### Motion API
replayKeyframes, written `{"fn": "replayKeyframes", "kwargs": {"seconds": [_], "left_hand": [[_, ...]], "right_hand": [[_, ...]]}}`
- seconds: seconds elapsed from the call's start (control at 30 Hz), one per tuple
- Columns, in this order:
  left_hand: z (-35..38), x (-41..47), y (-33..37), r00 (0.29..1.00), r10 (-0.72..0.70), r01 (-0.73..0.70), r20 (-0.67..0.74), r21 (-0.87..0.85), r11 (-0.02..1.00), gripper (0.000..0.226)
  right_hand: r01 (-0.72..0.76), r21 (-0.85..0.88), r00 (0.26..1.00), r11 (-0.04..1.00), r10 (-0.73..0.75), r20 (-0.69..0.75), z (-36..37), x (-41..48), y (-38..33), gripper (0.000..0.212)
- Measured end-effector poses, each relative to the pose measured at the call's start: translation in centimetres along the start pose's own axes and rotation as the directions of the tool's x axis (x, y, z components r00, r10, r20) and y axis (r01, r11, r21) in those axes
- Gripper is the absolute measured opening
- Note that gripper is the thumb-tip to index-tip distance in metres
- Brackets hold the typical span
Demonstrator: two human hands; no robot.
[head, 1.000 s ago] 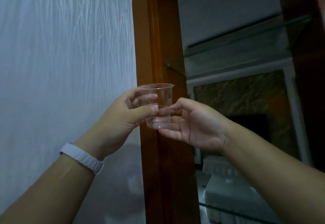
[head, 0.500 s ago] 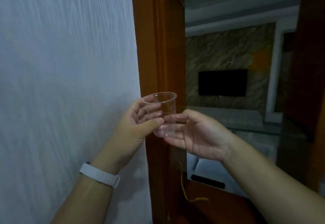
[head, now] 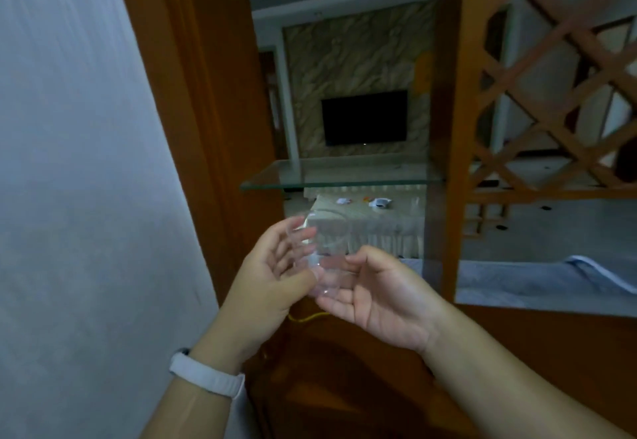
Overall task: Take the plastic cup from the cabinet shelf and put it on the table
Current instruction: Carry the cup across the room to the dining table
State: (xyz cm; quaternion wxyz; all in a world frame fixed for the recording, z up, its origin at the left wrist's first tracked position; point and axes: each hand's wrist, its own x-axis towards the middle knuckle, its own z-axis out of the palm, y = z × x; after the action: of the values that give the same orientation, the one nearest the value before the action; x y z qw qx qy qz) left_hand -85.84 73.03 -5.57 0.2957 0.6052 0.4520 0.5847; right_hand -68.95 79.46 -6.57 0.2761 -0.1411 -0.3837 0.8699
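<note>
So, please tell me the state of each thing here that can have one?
plastic cup: off the shelf, tilted, empty, held between both hands
left hand: grip closed on the cup's side
right hand: palm up, fingers at the cup's base
glass shelf: nothing on it
television: screen dark
wristband: worn on left wrist

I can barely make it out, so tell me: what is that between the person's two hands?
A clear plastic cup, held between the left hand and the right hand, below the glass shelf in the head view.
</note>
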Motion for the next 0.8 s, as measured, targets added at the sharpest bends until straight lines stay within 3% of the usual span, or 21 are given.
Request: {"fn": "replayKeyframes", "kwargs": {"seconds": [0.13, 0.43, 0.63, 0.8], "left_hand": [[5.9, -1.2, -0.7, 0.996, -0.048, 0.052, 0.072, -0.058, 0.997, 0.074], [22.5, -3.4, 0.9, 0.953, -0.062, 0.114, 0.296, -0.161, 0.98, 0.071], [34.5, -5.9, 3.0, 0.877, -0.012, 0.145, 0.48, -0.241, 0.96, 0.066], [43.4, -7.9, 4.9, 0.778, 0.046, 0.167, 0.627, -0.276, 0.946, 0.065]], "right_hand": [[0.026, 0.052, 0.993, 0.998, -0.02, -0.113, -3.0, -5.5, 0.0, 0.03], [0.187, 0.073, 0.933, 0.98, -0.154, -0.325, -9.6, -21.4, -2.6, 0.034], [0.325, 0.045, 0.837, 0.945, -0.265, -0.479, -13.1, -33.6, -3.7, 0.031], [0.444, 0.0, 0.708, 0.896, -0.351, -0.613, -15.4, -42.8, -4.0, 0.039]]}}
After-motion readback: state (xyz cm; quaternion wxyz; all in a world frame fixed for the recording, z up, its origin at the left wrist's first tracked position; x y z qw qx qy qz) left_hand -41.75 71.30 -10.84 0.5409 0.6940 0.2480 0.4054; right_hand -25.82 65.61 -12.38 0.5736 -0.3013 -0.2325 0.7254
